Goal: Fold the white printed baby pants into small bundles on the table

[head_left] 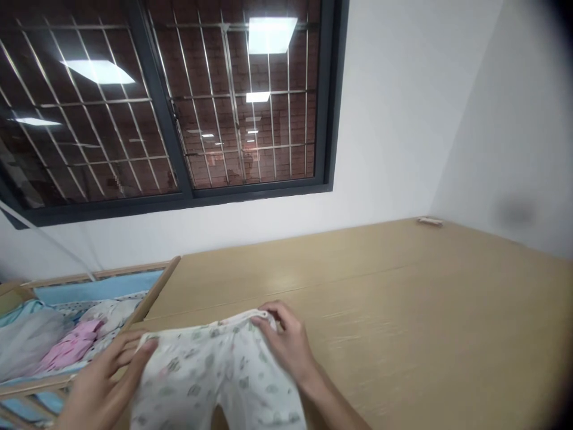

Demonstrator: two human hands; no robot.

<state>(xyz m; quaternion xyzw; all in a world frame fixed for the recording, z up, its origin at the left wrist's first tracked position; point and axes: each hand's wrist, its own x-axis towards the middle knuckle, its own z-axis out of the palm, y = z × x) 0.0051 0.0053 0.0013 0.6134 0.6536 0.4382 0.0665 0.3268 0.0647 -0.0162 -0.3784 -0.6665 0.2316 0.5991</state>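
Note:
A small pair of white pants with a pale green and grey print hangs stretched between my hands over the wooden surface. My left hand pinches the left end of the waistband between thumb and fingers. At the right end of the waistband, my right hand grips the cloth the same way. The waistband runs nearly level along the top. Both legs drop toward the bottom of the view, where their lower ends are cut off.
A broad tan wooden surface spreads to the right. At left stands a wooden crib holding pink clothing and a whitish translucent bundle. A small pale object lies in the far corner. Behind is a dark-framed window with bars.

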